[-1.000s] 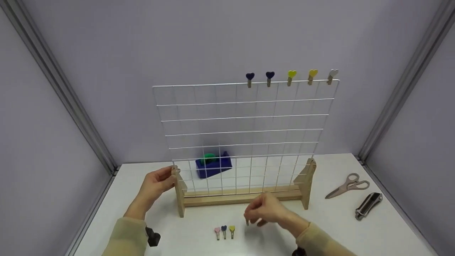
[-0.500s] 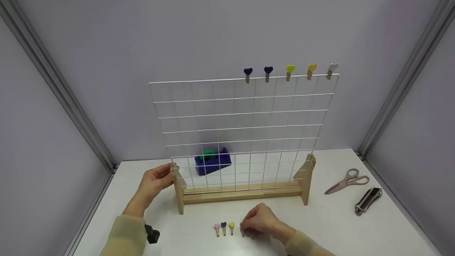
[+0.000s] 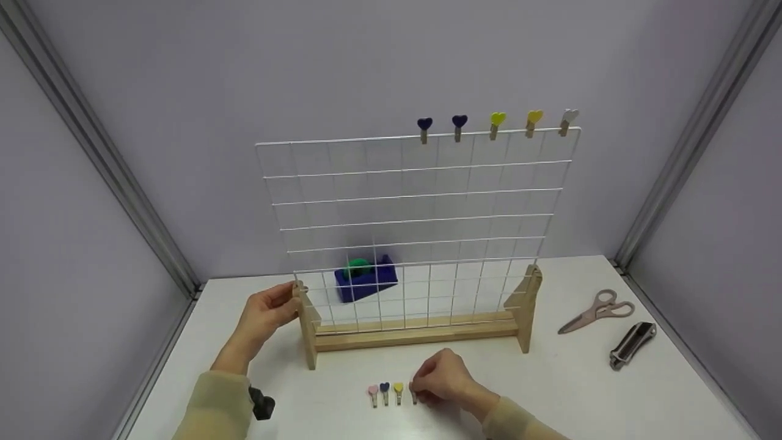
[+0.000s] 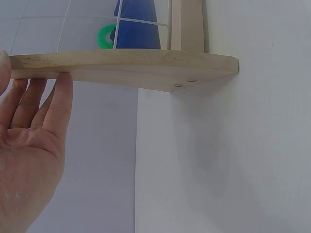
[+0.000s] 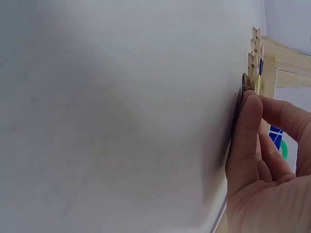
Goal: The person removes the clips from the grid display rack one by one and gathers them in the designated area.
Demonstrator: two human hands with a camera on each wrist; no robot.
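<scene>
Right hand (image 3: 441,380) pinches a tiny, light wooden heart clothespin (image 3: 413,395) by its legs; left hand (image 3: 269,310) grips the stiff grid stand (image 3: 308,333).

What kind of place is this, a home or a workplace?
It looks like a staged recording booth rather than a home: plain lilac walls with metal corner strips enclose a white table holding only a wire grid stand, scissors and small heart clips.
</scene>
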